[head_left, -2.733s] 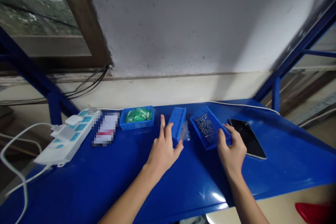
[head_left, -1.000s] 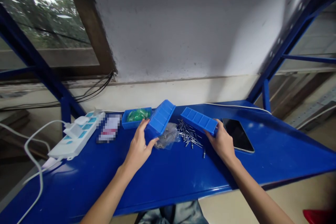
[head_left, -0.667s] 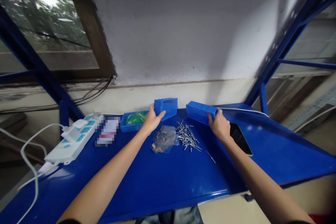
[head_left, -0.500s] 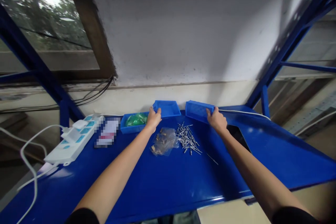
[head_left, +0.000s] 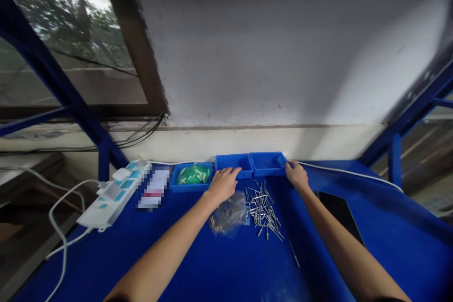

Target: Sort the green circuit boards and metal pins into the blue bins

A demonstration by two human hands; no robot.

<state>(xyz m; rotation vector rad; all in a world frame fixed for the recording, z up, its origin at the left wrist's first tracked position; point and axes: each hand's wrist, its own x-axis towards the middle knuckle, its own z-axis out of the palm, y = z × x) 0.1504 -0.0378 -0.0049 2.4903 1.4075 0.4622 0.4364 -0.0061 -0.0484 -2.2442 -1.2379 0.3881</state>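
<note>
Three small blue plastic bins stand in a row along the back of the blue table. My left hand [head_left: 223,184] lies over the front wall of the middle bin [head_left: 233,159], fingers stretched out and touching it. My right hand [head_left: 296,174] is closed on the right side of the right bin [head_left: 269,170], its fingers at the corner. Both these bins sit upright, side by side. The left bin [head_left: 191,188] holds a green bag [head_left: 194,174]. In front lie a clear plastic bag [head_left: 230,214] of small brass-coloured parts and a pile of silver pop rivets [head_left: 264,210].
A white power strip [head_left: 113,196] with plugs and cables lies at the left, beside a blurred phone-like thing [head_left: 155,188]. A black phone [head_left: 341,214] lies right, partly near my forearm. One loose rivet [head_left: 294,254] lies apart. The wall [head_left: 262,139] rises behind the bins.
The right bin was tilted up in my right hand; now it sits flat against the middle bin. My left hand moved from the middle bin's left edge to its front. The view shifted.
</note>
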